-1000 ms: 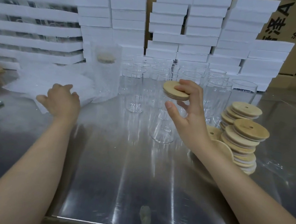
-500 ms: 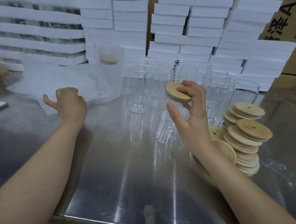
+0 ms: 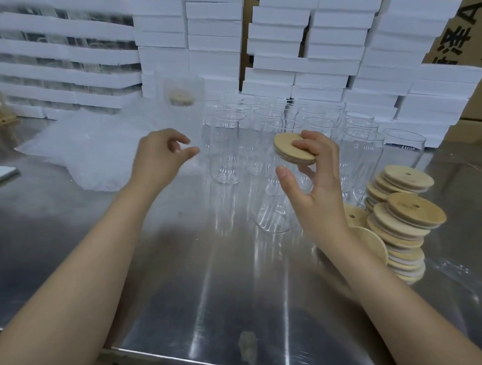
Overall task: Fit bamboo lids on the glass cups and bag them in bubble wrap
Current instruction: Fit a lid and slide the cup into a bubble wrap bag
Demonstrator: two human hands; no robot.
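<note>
1. Closest to where I stand, the steel table (image 3: pixel 226 295) is bare and glossy. I would expect glass to skid on it easily.
2. To the right, leaning stacks of spare lids (image 3: pixel 402 222) sit just beside the person's right forearm. A careless elbow could topple them.
3. The right hand (image 3: pixel 317 182) holds one bamboo lid (image 3: pixel 290 148) in the air, tilted, pinched between fingers above and below, with the thumb standing free. The lid hangs over the nearest glass cup (image 3: pixel 273 207), not yet fitted. With so light a grip, the lid could slip and strike a rim.
4. The left hand (image 3: pixel 158 159) is empty, its fingers loosely curled, hovering just beside the crowd of glass cups (image 3: pixel 227 153). The cups stand packed together, so pulling one out may knock its neighbours. Pressing a lid onto an unsteadied cup could tip it.
5. Further left lies a heap of bubble wrap bags (image 3: pixel 93 149). Behind it stands one bagged cup (image 3: pixel 179 106), its lid showing faintly through the wrap.
6. At the back, white foam boxes (image 3: pixel 301 44) are stacked high.
</note>
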